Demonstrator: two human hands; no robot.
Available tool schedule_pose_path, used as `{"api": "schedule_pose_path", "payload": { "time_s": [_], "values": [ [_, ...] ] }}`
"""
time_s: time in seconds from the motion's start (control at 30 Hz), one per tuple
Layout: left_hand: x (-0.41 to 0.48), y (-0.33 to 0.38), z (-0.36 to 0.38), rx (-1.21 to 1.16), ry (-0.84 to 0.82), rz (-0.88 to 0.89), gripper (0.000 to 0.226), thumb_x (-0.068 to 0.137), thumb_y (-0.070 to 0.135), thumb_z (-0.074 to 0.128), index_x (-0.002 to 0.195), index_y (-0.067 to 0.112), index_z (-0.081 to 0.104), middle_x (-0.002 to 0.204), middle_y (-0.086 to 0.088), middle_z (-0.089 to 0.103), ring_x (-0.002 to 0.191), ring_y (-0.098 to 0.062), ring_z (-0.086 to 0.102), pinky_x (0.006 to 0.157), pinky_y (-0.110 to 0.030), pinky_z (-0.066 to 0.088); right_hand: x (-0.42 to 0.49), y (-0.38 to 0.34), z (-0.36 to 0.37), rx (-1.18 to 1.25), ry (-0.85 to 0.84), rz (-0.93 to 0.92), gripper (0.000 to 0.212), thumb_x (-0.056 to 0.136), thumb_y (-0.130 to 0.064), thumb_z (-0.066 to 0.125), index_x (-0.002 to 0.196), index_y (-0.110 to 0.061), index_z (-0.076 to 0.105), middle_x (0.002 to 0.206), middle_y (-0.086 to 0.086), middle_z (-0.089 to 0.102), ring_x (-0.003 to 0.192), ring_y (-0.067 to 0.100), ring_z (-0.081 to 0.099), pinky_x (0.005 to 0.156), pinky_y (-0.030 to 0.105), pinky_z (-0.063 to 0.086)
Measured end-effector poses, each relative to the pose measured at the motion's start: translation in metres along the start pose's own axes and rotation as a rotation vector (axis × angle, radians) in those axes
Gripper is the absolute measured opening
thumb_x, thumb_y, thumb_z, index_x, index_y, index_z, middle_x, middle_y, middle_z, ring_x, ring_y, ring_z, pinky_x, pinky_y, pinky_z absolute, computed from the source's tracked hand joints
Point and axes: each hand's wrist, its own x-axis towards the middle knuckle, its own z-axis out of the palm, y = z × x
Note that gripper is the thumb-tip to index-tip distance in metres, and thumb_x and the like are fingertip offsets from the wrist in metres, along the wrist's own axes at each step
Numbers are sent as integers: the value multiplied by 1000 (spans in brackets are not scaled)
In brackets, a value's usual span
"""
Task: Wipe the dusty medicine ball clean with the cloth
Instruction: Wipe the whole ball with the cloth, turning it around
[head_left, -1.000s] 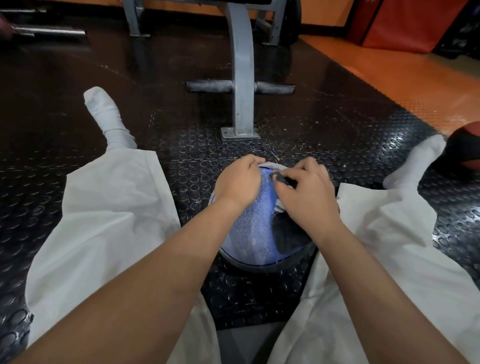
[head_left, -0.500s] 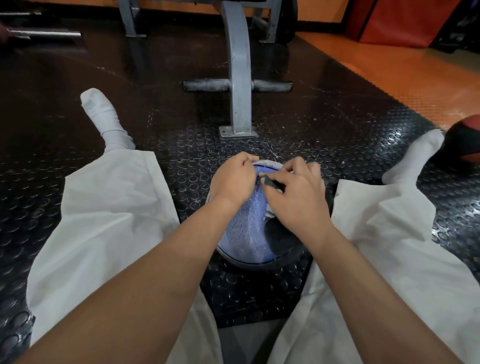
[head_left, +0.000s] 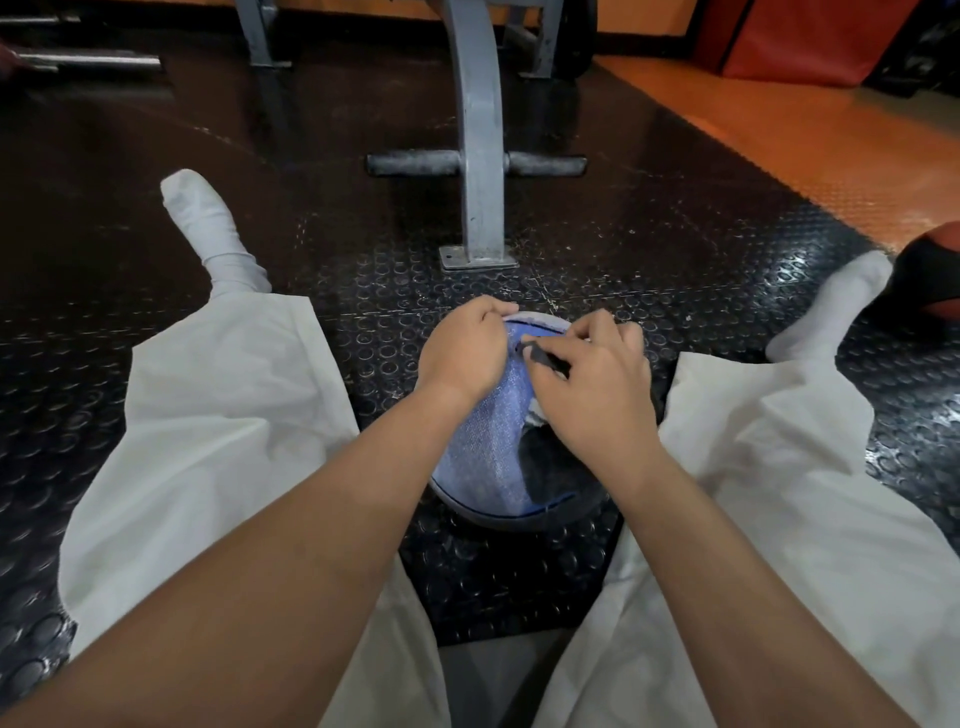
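Spreading the blue woven cloth (head_left: 488, 447) over the dark round rubber medicine ball (head_left: 553, 467), which sits on the black studded rubber floor (head_left: 498, 577) between the person's spread legs. Left hand (head_left: 465, 353) grip: fingers curled on the cloth at the ball's far-left top. Right hand (head_left: 592, 387) grip: pinching what looks like the cloth's dark edge near the crown. Judgement: anchor the ball with one hand, draw the cloth taut, rub in overlapping arcs. Otherwise the ball may roll.

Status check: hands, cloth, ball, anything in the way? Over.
Left hand gripping blue cloth atop medicine ball. Right hand pinching cloth's dark edge. Ball on floor, mostly draped. Bench post ahead, apart.
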Motion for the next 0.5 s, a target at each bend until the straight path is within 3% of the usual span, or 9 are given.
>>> {"api": "schedule_pose_path", "payload": {
  "time_s": [0.1, 0.23, 0.37, 0.5],
  "values": [
    [-1, 0, 1, -3, -1, 18, 39, 97, 14, 33, 112, 26, 67, 100, 13, 64, 91, -11, 60, 85, -35, 49, 24, -7, 1, -29, -118, 29, 27, 95, -34, 50, 111, -25, 70, 100, -3, 42, 106, 25, 36, 93, 41, 34],
    [1, -1, -1, -35, 13, -3, 38, 94, 12, 34, 98, 27, 68, 85, 9, 68, 78, -10, 61, 70, -31, 46, 45, -14, 5, -40, -264, 59, 31, 97, -37, 43, 118, -31, 65, 116, -1, 45, 116, 24, 33, 101, 41, 25],
    [1, 0, -2, -75, 22, 0, 39, 94, 11, 34, 103, 27, 69, 108, 12, 67, 97, -8, 60, 89, -33, 49, 21, -8, -3, -18, -213, 12, 30, 98, -36, 44, 117, -29, 66, 108, -5, 39, 108, 20, 31, 97, 38, 26],
    [-8, 0, 2, -78, 10, 32, 41, 96, 12, 34, 107, 30, 69, 117, 15, 65, 102, -6, 59, 90, -31, 48, 5, -2, -9, -26, -166, 0, 27, 97, -31, 46, 110, -26, 69, 102, -8, 36, 100, 16, 27, 91, 36, 26]
  ]
}}
